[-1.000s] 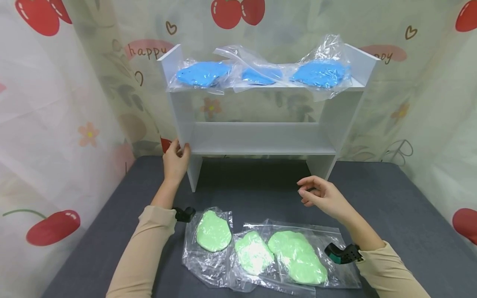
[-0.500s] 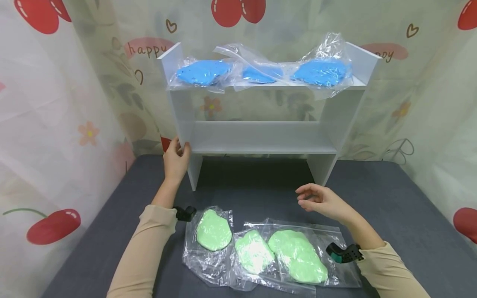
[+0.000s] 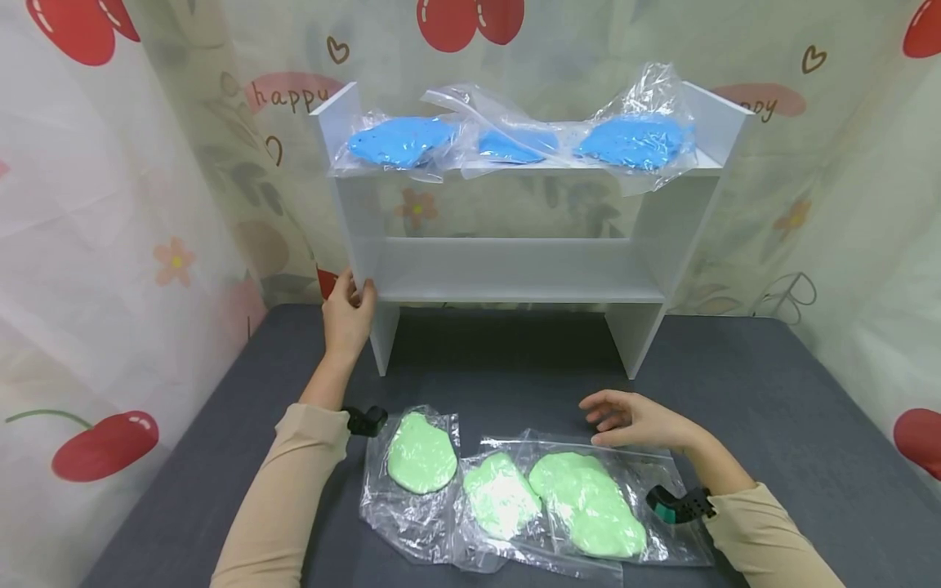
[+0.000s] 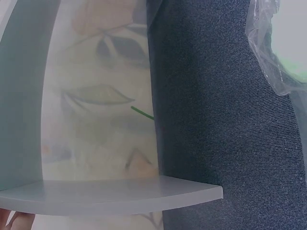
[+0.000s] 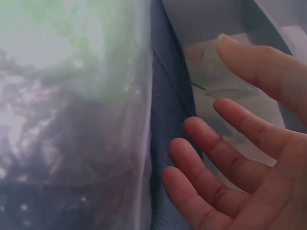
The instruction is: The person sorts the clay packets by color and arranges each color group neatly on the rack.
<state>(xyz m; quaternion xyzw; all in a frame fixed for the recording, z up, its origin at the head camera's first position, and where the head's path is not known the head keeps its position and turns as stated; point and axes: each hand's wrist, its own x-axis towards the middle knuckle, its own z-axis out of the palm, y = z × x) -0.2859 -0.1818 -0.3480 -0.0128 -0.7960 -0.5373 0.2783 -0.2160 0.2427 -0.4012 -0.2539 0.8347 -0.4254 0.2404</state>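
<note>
My left hand grips the left side panel of a white two-tier shelf, thumb in front and fingers behind the panel. Its fingertips peek out beneath the panel in the left wrist view. My right hand, fingers loosely bent and holding nothing, hovers near the far edge of the right-hand clear bag of green slime. In the right wrist view its spread fingers point toward that bag. Beside it lie a middle bag of green slime and a left one.
Bags of blue slime lie along the upper tier: left, middle and right, their plastic overhanging the front edge. The shelf stands on a dark grey table. A printed curtain closes off the back and sides.
My right hand has come down and back from the shelf's right leg toward the green slime bags, its fingers opening a little. The left hand keeps its place on the panel.
</note>
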